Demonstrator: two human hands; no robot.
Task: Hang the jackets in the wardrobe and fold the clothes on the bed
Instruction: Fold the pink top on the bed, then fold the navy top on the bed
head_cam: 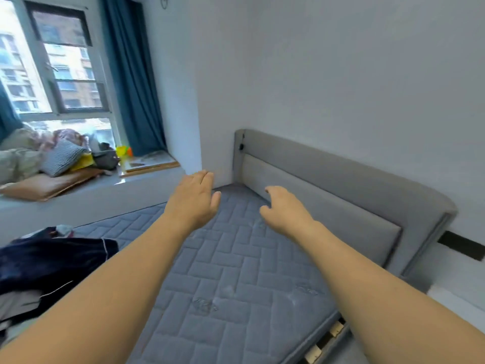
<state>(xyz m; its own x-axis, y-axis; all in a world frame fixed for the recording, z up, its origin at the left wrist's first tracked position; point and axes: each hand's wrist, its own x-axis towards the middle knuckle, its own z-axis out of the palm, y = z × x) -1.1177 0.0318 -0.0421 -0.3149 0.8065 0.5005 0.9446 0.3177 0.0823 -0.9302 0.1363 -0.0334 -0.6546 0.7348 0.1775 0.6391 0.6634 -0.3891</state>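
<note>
Grey quilted fabric is covering the mattress of the bed, which is serving as the landmark in this figure. Both bare arms are reaching out over the mattress toward the padded headboard. The left hand is hanging above the mattress with its fingers straight and together, holding nothing. The right hand is hanging nearer the headboard, its fingers loosely curled and likewise holding nothing. Neither hand is touching cloth.

The task's things are lying at the left edge of the bed: a dark navy garment with pale piping is sitting crumpled there, with a grey piece partly showing under it. Whether the navy item is a jacket or a garment for folding cannot be told from this view. No wardrobe is appearing in view.

Beyond the bed, a window ledge is carrying cushions and bundled fabrics, beside teal curtains.

Judged step: the person is probably turning to fetch the next garment. Doing it well would mean bringing both hands left to the pile, pinching the navy piece at shoulders or waistband, lifting it clear of the grey piece, and spreading it flat on the bare quilted area before folding.
</note>
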